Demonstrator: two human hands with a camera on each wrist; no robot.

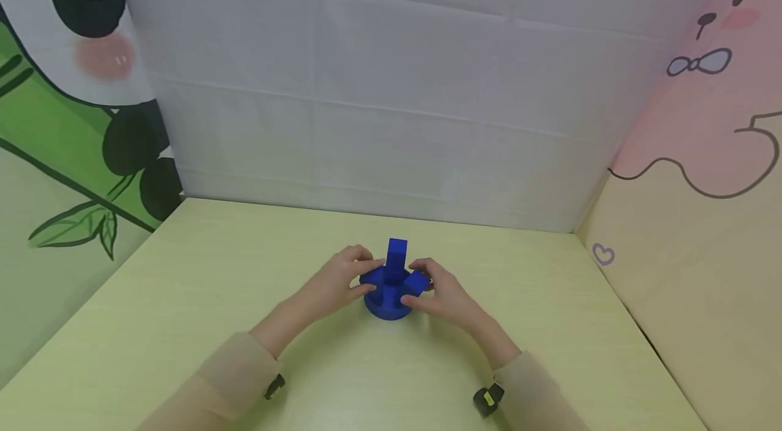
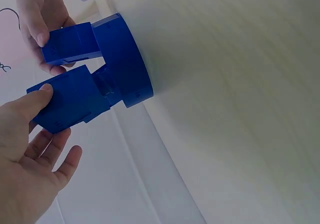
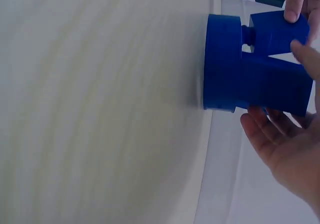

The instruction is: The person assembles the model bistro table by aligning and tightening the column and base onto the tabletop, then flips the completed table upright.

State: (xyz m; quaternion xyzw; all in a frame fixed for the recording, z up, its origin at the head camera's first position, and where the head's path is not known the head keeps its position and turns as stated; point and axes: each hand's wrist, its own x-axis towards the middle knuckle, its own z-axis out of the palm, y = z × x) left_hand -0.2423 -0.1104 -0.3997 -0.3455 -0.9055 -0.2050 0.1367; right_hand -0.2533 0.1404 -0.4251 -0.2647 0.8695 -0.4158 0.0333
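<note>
A round blue base (image 1: pixel 387 313) stands on the table, and several blue blocks rise from it. The tallest-looking block (image 1: pixel 397 254) is at the back, free of both hands. My left hand (image 1: pixel 336 282) pinches the block on the left (image 2: pixel 65 99) between thumb and fingers near its top. In the left wrist view a narrower neck shows between that block and the base. On the other side my right hand (image 1: pixel 450 295) grips the right block (image 3: pixel 277 81), thumb on one face and fingers against the opposite one. Part of each block is covered by fingers.
The pale wood-patterned table (image 1: pixel 214 268) surrounds the base. Behind it hangs a creased white sheet (image 1: pixel 379 78). Cartoon-printed panels line the left (image 1: pixel 61 166) and right (image 1: pixel 690 261) sides. Small dark devices, including one by the right sleeve (image 1: pixel 487 400), sit at both wrists.
</note>
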